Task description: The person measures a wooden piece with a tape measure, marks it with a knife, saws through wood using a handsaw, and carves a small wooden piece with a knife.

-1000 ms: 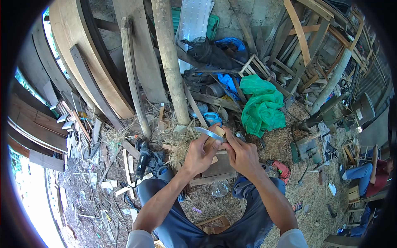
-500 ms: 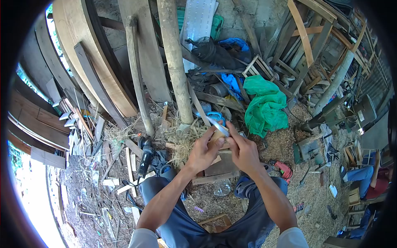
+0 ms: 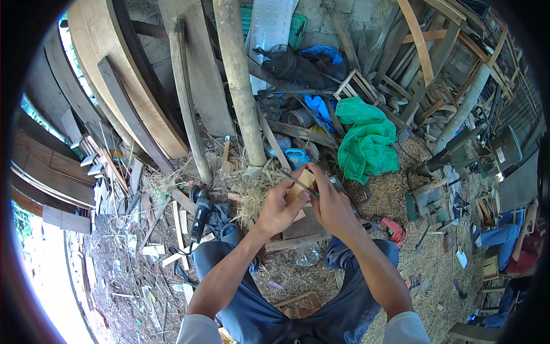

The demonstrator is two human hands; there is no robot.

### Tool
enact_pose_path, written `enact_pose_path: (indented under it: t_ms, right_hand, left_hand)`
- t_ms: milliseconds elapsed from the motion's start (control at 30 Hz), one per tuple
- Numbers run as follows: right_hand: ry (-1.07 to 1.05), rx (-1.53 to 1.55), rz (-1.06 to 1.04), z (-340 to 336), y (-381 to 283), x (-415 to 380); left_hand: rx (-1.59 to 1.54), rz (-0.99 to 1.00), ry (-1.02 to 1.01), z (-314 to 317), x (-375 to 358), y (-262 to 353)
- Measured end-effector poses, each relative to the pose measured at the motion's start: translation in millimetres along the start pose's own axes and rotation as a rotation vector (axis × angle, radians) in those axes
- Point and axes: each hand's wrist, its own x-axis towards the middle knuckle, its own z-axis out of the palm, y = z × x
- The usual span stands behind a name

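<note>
A small pale wooden block [image 3: 306, 179] is held up between both hands, above a low wooden stand [image 3: 303, 228]. My left hand [image 3: 278, 207] has its fingers closed round the block's left side. From the right, my right hand [image 3: 332, 209] grips the same block, fingers bent over its edge. A thin dark strip, perhaps a blade, crosses the block's face between the hands; which hand holds it cannot be made out.
An angle grinder [image 3: 200, 215] lies left of the stand, a red power tool [image 3: 393, 231] right of it. A green plastic sheet [image 3: 366, 143] and upright poles [image 3: 240, 86] stand beyond. Another person [image 3: 518, 249] sits at far right.
The block has tilted, so its pale face shows more, and the thin strip now looks dark instead of shiny. Both hands have shifted slightly.
</note>
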Motion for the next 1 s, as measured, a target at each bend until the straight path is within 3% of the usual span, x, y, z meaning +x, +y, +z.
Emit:
enact_pose_path:
  t_ms: [200, 400, 567, 800, 1000]
  right_hand:
    - [-0.072, -0.105, 0.067, -7.1, -8.5, -0.3]
    - [0.004, -0.232, -0.114, -1.2, 7.9, -2.5]
    - [-0.103, -0.239, 0.036, -0.8, 1.1, -4.7]
    - [-0.163, -0.349, 0.061, 0.4, -1.5, -4.9]
    - [-0.16, -0.437, 0.115, 10.4, 1.8, -6.3]
  left_hand:
    - [-0.011, 0.097, 0.044, 1.5, 1.3, -0.3]
    - [-0.074, 0.04, 0.101, 1.6, 5.6, -15.5]
    - [-0.137, 0.111, 0.057, 3.1, 9.1, -12.8]
    - [-0.009, 0.13, 0.111, 8.1, 7.2, -12.1]
    - [0.029, 0.047, 0.087, 8.9, 9.4, -14.9]
